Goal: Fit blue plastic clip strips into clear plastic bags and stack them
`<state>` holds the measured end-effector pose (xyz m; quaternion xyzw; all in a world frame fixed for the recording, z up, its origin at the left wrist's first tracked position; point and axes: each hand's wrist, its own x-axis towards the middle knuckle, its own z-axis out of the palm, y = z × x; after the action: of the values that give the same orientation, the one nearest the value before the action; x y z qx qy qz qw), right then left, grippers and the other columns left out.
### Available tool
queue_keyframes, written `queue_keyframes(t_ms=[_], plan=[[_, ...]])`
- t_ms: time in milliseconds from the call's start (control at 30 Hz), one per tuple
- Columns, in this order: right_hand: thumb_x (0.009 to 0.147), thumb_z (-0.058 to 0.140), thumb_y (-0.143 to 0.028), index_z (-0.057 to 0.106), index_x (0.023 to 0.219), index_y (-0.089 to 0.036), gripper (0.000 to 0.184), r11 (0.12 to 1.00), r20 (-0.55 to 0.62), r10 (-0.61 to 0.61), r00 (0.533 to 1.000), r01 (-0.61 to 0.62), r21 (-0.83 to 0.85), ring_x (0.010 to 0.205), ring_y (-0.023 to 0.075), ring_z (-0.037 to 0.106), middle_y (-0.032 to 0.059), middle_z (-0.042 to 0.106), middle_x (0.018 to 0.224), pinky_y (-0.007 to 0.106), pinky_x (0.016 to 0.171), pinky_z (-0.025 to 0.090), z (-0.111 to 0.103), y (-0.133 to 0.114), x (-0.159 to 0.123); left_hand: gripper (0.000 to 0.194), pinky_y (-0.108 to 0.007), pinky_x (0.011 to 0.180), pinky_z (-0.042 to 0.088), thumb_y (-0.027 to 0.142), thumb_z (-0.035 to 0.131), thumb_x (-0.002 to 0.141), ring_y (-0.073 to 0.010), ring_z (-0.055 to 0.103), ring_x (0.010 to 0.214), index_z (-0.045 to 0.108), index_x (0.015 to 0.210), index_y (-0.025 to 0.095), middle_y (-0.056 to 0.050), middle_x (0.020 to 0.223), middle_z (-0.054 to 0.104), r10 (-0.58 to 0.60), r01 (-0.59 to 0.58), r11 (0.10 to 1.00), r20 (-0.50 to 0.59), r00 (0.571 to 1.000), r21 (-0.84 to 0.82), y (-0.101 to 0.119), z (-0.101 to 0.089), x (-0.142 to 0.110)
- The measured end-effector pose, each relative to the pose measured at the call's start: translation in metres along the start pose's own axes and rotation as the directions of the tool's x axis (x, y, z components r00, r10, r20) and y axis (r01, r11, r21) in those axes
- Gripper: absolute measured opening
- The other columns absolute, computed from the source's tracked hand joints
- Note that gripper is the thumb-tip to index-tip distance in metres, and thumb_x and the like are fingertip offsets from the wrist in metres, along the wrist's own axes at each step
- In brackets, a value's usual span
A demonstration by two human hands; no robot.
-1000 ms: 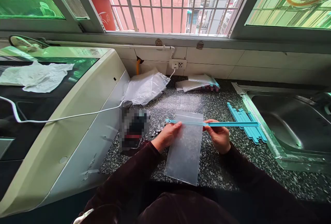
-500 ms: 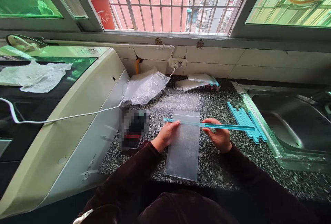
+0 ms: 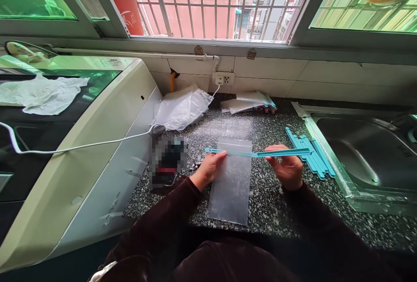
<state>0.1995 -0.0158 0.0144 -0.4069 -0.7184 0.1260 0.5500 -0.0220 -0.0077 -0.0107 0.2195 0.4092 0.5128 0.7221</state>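
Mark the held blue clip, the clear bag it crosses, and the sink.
Blue clip (image 3: 262, 154): head view, on its narrow arm.
Clear bag (image 3: 230, 186): head view, lower middle.
Sink (image 3: 368, 147): head view, inside the basin.

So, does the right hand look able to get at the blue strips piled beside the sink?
Probably yes: the right hand is close by, just left of the blue strips. The likely hindrance is the long blue clip in its grip, whose right end overlaps them in this view.

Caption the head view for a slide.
Left hand pinching a clear bag with an unfolded blue clip, right hand on the clip's far arm, more strips near the sink.
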Motion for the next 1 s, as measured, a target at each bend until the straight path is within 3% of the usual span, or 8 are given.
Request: queue_keyframes(t_ms=[300, 600, 767, 1000], plan=[[0.077, 0.062, -0.024, 0.063, 0.082, -0.023, 0.005, 0.997, 0.013, -0.037, 0.999, 0.038, -0.061, 0.071, 0.0176, 0.061, 0.0042, 0.067, 0.080, 0.034, 0.065, 0.052, 0.002, -0.004, -0.001, 0.035, -0.022, 0.057, 0.038, 0.034, 0.081, 0.044, -0.0100, 0.051, 0.054, 0.064, 0.066, 0.013, 0.002, 0.057, 0.060, -0.007, 0.007, 1.000, 0.008, 1.000, 0.026, 0.002, 0.009, -0.006], [0.077, 0.062, -0.020, 0.060, 0.077, -0.022, 0.003, 0.993, 0.037, -0.072, 0.997, 0.075, -0.095, 0.071, 0.0168, 0.059, 0.0044, 0.065, 0.078, 0.032, 0.062, 0.050, 0.006, -0.004, -0.004, 0.035, -0.023, 0.057, 0.037, 0.042, 0.076, 0.052, -0.0104, 0.050, 0.056, 0.064, 0.067, 0.013, 0.001, 0.060, 0.060, 0.058, -0.070, 0.984, 0.077, 0.995, 0.164, -0.005, 0.003, -0.004], [0.076, 0.062, -0.014, 0.060, 0.082, -0.021, 0.010, 0.989, 0.064, -0.146, 0.987, 0.148, -0.024, 0.071, 0.0161, 0.058, 0.0044, 0.063, 0.079, 0.030, 0.058, 0.049, 0.009, -0.002, -0.003, 0.035, -0.023, 0.061, 0.039, 0.044, 0.074, 0.056, -0.0119, 0.052, 0.062, 0.065, 0.070, 0.013, -0.001, 0.067, 0.063, 0.060, -0.087, 0.970, 0.122, 0.991, 0.226, -0.004, 0.002, -0.006], [0.075, 0.061, -0.010, 0.060, 0.094, -0.022, 0.022, 0.977, 0.108, -0.197, 0.974, 0.204, -0.062, 0.075, 0.0159, 0.058, 0.0046, 0.062, 0.082, 0.028, 0.058, 0.050, 0.014, -0.001, -0.005, 0.039, -0.026, 0.063, 0.041, 0.046, 0.071, 0.059, -0.0131, 0.053, 0.061, 0.066, 0.075, 0.011, -0.002, 0.067, 0.063, 0.046, -0.088, 0.955, 0.153, 0.987, 0.283, -0.010, -0.002, -0.002]])
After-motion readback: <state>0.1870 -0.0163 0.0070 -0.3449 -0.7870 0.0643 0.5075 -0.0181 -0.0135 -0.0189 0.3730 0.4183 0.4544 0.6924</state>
